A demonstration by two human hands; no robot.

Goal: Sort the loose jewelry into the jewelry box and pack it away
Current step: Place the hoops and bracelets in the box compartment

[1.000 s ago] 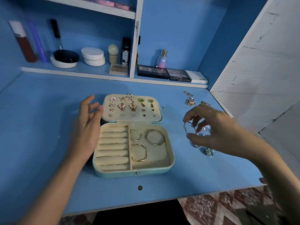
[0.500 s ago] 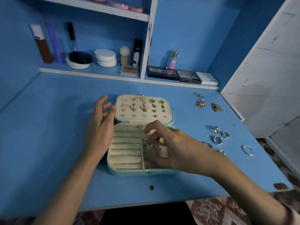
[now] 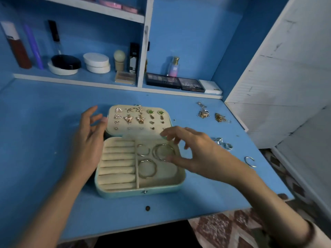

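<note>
An open teal jewelry box (image 3: 125, 193) lies on the blue desk. Its lid (image 3: 138, 120) holds several earrings. The right compartment holds bangles: a small one (image 3: 142, 150), a stacked pair (image 3: 162, 151) and a lower one (image 3: 146, 168). My left hand (image 3: 87, 140) rests against the box's left side with fingers relaxed. My right hand (image 3: 189, 151) hovers over the box's right edge, fingers spread, thumb near the stacked bangles, holding nothing. Loose rings (image 3: 223, 143), an open bangle (image 3: 250, 161) and chains (image 3: 203, 112) lie on the desk to the right.
A shelf at the back carries cosmetics: bottles (image 3: 17, 45), round compacts (image 3: 96, 62), a perfume bottle (image 3: 173, 68) and eyeshadow palettes (image 3: 174, 82). A white cabinet (image 3: 286, 77) borders the desk on the right. A small dark dot (image 3: 147, 208) sits near the front edge.
My right hand carried a bangle from the desk's right side into the box, released it onto the upper-right bangle and is lifting away. The left hand stayed by the box.
</note>
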